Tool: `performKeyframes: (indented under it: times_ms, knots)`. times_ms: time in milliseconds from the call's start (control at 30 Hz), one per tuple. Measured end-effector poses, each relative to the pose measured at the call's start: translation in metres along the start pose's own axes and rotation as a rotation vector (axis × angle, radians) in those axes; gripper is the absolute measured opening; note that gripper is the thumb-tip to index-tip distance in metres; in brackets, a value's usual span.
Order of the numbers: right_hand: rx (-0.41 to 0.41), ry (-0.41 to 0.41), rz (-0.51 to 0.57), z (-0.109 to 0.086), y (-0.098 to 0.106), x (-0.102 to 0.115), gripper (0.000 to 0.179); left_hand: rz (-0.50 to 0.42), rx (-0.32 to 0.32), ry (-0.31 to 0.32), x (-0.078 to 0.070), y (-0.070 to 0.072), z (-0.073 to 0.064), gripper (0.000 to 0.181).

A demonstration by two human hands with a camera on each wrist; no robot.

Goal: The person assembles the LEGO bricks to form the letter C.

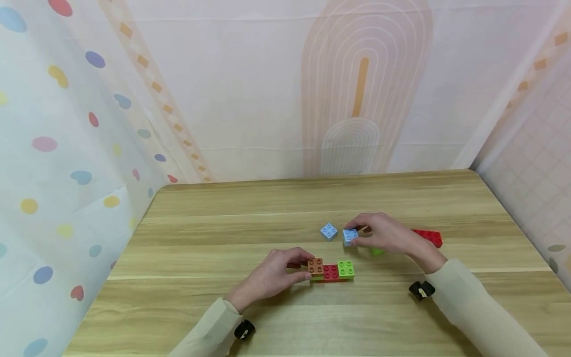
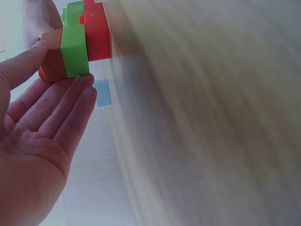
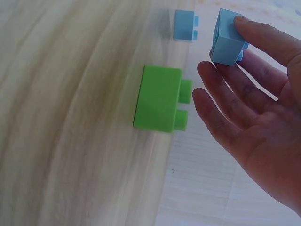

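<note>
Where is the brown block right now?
In the head view, the brown block is on the left end of the joined blocks, pinched by the left hand.

A wood-grain tabletop (image 1: 200, 213), pale brown with streaks running from side to side and far corners rounded, carries toy bricks: a joined stack (image 1: 331, 271) of red, green and brown ones near the middle, a light blue brick (image 1: 328, 231) beyond it, and, farther right, a green brick (image 3: 160, 99) and a red brick (image 1: 430, 238), both partly hidden from above
</note>
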State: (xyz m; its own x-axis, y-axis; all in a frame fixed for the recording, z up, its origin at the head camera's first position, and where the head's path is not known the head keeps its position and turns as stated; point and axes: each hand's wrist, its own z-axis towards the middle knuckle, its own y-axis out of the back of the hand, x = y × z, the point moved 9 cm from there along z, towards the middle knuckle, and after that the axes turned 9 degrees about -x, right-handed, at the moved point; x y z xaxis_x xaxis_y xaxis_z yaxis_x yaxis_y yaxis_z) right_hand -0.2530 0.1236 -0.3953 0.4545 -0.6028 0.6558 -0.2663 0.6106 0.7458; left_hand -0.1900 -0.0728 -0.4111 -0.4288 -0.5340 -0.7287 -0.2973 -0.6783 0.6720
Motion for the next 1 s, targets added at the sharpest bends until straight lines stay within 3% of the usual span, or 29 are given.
performKeyframes:
  times_ms: [467, 1000]
  knots:
    - [-0.079, 0.051, 0.034, -0.012, 0.009, 0.016, 0.035, -0.001, 0.012, 0.014, -0.001, -0.001, 0.001, 0.035]
    - [-0.108, 0.084, 0.071, -0.020, 0.017, 0.031, 0.034, -0.002, 0.002, -0.010, -0.003, -0.005, 0.009, 0.035]
